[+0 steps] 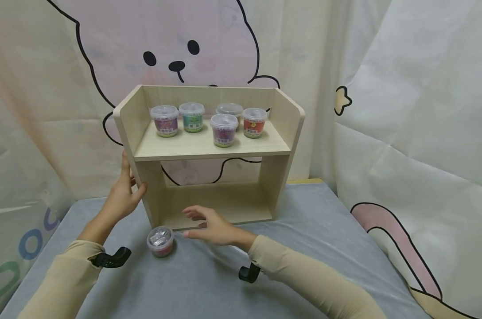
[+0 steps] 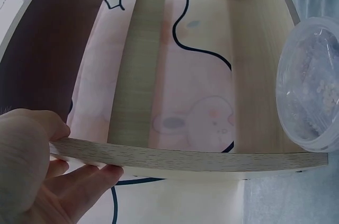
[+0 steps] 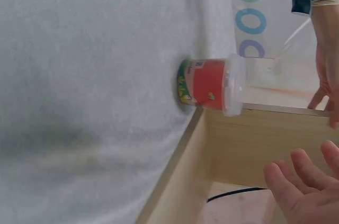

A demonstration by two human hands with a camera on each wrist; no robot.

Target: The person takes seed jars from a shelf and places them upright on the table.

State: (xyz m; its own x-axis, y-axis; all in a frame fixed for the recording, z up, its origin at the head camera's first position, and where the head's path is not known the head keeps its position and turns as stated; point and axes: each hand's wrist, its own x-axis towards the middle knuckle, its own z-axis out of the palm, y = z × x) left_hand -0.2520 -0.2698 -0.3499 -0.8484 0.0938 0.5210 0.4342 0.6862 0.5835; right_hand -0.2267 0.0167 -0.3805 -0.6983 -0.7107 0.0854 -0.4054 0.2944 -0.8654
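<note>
A pale wooden two-tier shelf (image 1: 213, 153) stands on the cloth-covered table. My left hand (image 1: 124, 197) grips its left side panel, with the thumb on one face and the fingers on the other, as the left wrist view shows (image 2: 58, 166). Before the lower tier hovers my right hand (image 1: 215, 228), fingers loosely extended and holding nothing. A small lidded plastic tub (image 1: 160, 243) with a red label sits on the table by the shelf's front left corner, to the left of my right fingertips. The right wrist view shows that red tub (image 3: 209, 83) side-on.
Several lidded tubs stand on the upper tier: a purple one (image 1: 166, 122), a green one (image 1: 192, 118), another purple one (image 1: 223, 131) at the front and a red one (image 1: 254, 123). Behind the shelf hangs a printed curtain (image 1: 301, 53). Grey-blue cloth (image 1: 305, 230) covers the table.
</note>
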